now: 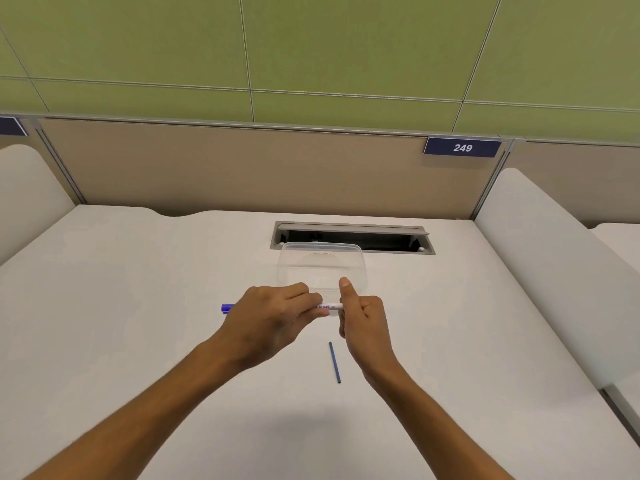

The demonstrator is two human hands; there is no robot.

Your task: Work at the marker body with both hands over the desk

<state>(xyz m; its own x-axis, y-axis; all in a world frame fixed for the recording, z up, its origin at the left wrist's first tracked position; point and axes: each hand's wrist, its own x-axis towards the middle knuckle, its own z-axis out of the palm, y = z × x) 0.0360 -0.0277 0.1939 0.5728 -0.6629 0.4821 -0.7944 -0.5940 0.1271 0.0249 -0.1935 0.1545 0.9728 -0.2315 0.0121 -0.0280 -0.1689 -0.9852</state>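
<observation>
We grip the whiteboard marker level with both hands: left hand curled round its barrel, right hand pinching its end. A blue refill rod lies below the right hand.

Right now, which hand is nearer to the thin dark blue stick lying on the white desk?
Right. The right hand is just above the thin dark blue stick, slightly to its right; the left hand, gripping the white marker, sits farther off, up and left.
</observation>
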